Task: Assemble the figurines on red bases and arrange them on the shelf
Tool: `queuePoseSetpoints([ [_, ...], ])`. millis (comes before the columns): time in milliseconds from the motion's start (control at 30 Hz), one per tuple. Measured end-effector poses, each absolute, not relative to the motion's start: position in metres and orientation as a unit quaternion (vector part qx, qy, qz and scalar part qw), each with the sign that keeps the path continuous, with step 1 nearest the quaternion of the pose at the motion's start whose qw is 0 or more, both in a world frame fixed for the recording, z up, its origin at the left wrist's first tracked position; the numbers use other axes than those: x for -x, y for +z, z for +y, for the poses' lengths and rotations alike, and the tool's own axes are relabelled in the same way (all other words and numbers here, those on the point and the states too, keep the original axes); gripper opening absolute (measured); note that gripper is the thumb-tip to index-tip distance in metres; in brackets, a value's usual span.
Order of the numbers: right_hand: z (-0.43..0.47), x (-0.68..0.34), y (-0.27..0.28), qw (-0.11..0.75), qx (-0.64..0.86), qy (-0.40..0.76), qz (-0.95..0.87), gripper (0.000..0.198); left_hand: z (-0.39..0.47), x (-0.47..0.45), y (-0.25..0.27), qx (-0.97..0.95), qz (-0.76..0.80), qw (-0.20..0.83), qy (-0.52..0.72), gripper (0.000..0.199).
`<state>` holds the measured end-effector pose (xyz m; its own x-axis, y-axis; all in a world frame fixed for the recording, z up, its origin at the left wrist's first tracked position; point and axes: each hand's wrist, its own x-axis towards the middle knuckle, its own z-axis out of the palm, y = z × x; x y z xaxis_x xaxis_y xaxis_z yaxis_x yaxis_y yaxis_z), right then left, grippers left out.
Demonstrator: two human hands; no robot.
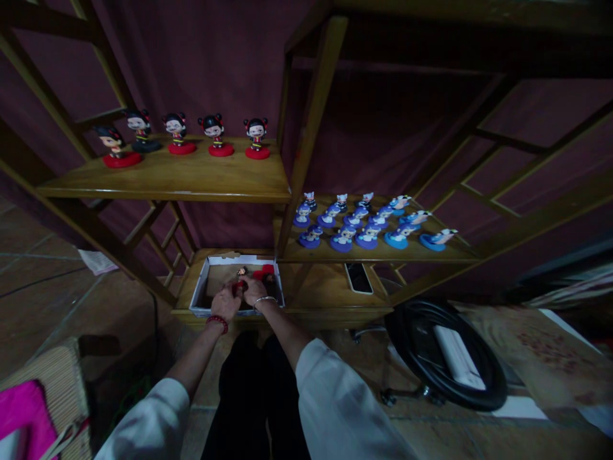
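Both my hands are down in a shallow white-edged cardboard box [200, 285] on the low wooden shelf. My left hand [227, 301], with a red bead bracelet at the wrist, has its fingers closed around the lower part of a small figurine [242, 271]. My right hand [253, 291], wearing a silver bangle, closes on the same figurine from the other side. Its head shows above my fingers; the rest is mostly hidden, with some red near the fingertips. Beside my right hand, something red [265, 271] lies in the box, partly dark.
Several black-haired figurines on round bases [220, 137] stand on the upper left shelf [191, 179]. Rows of purple, blue and white figurines [343, 236] fill the right shelf. A phone [359, 278] lies below them. A black round stool [412, 332] stands at right.
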<state>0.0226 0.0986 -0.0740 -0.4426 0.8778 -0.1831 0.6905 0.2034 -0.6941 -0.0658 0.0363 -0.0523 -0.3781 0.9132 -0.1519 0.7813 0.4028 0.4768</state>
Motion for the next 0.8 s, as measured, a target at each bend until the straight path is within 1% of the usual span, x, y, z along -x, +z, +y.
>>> queuePoseSetpoints([
  [200,0.101,-0.021,-0.075,0.131,0.501,0.356,-0.778,0.039,0.036,0.064,-0.050,-0.522,0.815,0.197,0.156,0.036],
  [367,0.103,-0.020,-0.077,0.130,0.483,0.350,-0.792,0.042,0.036,0.063,-0.051,-0.527,0.817,0.185,0.146,0.036],
  [567,0.103,-0.020,-0.079,0.128,0.470,0.349,-0.800,0.048,0.037,0.062,-0.051,-0.532,0.817,0.175,0.138,0.032],
  [800,0.104,-0.018,-0.086,0.126,0.467,0.356,-0.800,0.039,0.036,0.062,-0.054,-0.535,0.816,0.165,0.144,0.030],
])
